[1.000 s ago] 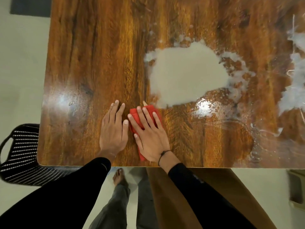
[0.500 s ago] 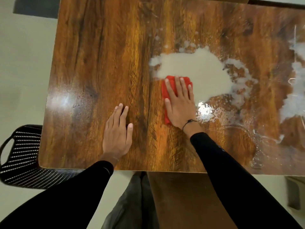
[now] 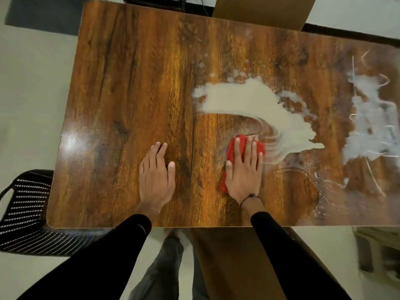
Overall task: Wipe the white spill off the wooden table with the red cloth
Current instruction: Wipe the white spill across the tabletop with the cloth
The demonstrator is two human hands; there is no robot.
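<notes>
My right hand [image 3: 244,169] lies flat with fingers spread on the folded red cloth [image 3: 232,151], pressing it onto the wooden table [image 3: 121,87] just below the white spill [image 3: 249,100]. Curved wet streaks run from the cloth's right side into the spill's lower edge. My left hand [image 3: 155,176] rests flat on bare wood to the left of the cloth, holding nothing. The cloth is mostly hidden under my palm.
A second patch of thin white smears [image 3: 368,122] covers the table's right end. A black slatted chair [image 3: 23,208] stands at the near left corner. A brown panel [image 3: 262,11] leans beyond the far edge. My legs show below the near edge.
My right hand pushed the cloth up into the spill, then pulled it back toward me, clearing a curved patch of wood and leaving streaks. My left hand stayed in place.
</notes>
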